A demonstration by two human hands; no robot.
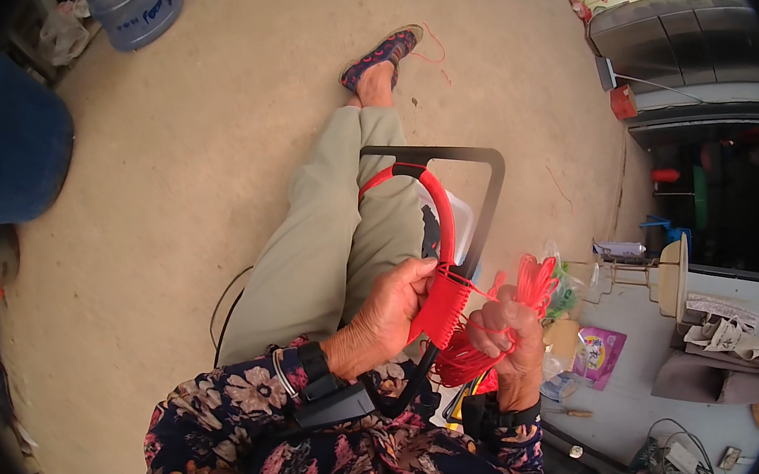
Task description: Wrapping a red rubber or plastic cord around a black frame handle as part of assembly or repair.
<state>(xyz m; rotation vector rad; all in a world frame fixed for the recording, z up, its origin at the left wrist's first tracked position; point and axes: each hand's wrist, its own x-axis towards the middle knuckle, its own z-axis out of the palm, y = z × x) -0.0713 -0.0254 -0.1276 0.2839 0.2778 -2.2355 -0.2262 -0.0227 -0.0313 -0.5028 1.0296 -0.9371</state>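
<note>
My left hand is closed around a curved frame above my lap, thumb pressed on its edge. Smooth red wrapping covers much of the curve, and a bare black stretch shows near its far end. Beside my left fingers lies a ribbed red band of cord loops. In my right hand, to the right of it, a bundle of thin red cord is gripped; loops stick out above and below the fist. A strand runs from the fist to the ribbed band. Beyond the curve is a dark rounded bar.
My crossed legs stretch forward over the floor. A blue tub and a water jug stand far left. To the right are a purple packet, a beige stool seat and a folded cloth pile.
</note>
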